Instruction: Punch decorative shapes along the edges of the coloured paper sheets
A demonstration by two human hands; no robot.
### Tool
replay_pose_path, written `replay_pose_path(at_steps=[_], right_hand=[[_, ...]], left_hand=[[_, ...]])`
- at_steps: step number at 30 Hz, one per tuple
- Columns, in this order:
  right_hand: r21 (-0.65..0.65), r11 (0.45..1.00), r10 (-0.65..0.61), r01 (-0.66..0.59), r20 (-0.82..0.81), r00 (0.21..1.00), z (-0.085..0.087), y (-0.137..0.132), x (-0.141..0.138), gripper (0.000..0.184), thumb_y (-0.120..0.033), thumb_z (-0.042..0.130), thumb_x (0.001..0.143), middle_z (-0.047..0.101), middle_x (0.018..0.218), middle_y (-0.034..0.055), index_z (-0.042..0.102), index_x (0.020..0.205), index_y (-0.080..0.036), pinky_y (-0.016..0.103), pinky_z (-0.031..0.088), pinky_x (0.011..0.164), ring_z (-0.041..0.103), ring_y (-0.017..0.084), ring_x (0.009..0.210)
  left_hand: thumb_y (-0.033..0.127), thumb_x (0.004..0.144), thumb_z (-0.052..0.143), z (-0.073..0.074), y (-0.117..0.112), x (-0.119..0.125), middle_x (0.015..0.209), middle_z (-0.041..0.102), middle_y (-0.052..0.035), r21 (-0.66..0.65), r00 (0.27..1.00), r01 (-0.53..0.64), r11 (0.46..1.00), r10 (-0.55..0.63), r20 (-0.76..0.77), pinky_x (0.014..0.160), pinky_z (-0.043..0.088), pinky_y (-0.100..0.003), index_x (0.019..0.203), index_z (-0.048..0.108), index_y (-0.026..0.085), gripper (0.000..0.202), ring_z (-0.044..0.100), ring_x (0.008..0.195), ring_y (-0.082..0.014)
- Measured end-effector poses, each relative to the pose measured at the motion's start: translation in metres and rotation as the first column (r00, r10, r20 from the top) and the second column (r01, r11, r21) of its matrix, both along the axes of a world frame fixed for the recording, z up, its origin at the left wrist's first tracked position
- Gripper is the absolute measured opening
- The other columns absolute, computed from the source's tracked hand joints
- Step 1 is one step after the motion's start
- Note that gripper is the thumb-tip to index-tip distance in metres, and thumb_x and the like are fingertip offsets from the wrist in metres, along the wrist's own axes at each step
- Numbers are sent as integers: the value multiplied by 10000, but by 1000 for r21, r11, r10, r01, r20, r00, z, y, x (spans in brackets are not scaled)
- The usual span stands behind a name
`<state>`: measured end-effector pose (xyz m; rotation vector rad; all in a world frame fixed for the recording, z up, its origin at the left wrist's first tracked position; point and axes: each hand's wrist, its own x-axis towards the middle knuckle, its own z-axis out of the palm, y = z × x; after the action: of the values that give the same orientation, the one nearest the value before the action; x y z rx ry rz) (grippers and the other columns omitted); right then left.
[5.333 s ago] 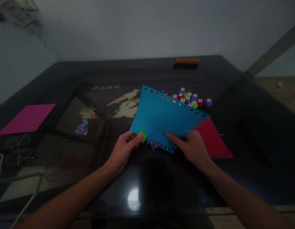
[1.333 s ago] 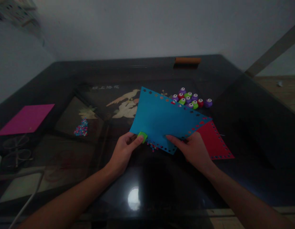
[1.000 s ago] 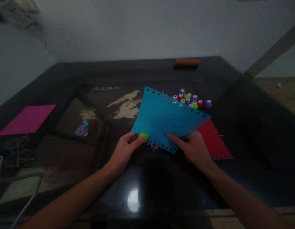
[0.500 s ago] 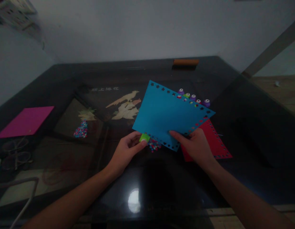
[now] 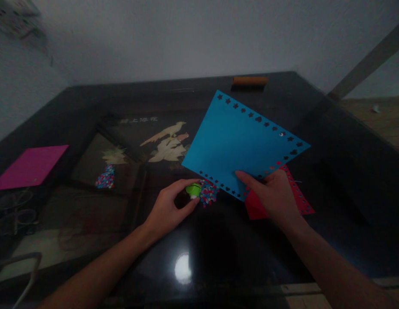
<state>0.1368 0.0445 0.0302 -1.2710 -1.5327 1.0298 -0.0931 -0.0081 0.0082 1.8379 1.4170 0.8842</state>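
Observation:
My left hand (image 5: 169, 206) is closed around a small green craft punch (image 5: 193, 190), gripping it between thumb and fingers. Just right of it lies a heap of pink, blue and white paper confetti (image 5: 208, 192). In my right hand (image 5: 275, 193), thumb on top, is a blue sheet of paper (image 5: 244, 141), raised and tilted. Star and other small shapes are cut along several of its edges. The sheet's left lower edge is near the punch but apart from it. Partly hidden under my right hand lies a red sheet (image 5: 255, 208) with cut-out shapes along its edge.
A pink sheet (image 5: 31, 167) lies at the left, with scissors (image 5: 20, 214), dimly seen, below it. A second confetti heap (image 5: 105, 177) sits left of centre. An orange-brown roll (image 5: 250, 81) rests at the back edge of the dark glossy table (image 5: 218, 257).
The blue sheet has moved up and right, away from the green punch, uncovering more confetti. The row of purple, green and red punches behind it is now almost wholly hidden.

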Motion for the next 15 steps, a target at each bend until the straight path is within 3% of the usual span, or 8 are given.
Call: replay_pose_path(at_steps=[7,15], right_hand=[[3,1000,-6,6,-2,1000,4,-2,-2,123,-288,696,735,752,899,33,723,812,-196,359,559,752,701,210,793],[22,1000,17,-17,-19,1000,2,-2,-2,138,-282,687,748,748,932,35,726,851,-199,373,555,781,699,215,828]], left_hand=[[142,806,566,-11,1,-2,1167,630,-86,108,993,78,991,-67,-101,919,473,-361,1246,523,171,443,597,1049,-197],[127,797,547,-5,1,-3,1135,640,-89,128,980,92,987,-67,-188,917,469,-408,1178,560,178,385,588,1046,-217]])
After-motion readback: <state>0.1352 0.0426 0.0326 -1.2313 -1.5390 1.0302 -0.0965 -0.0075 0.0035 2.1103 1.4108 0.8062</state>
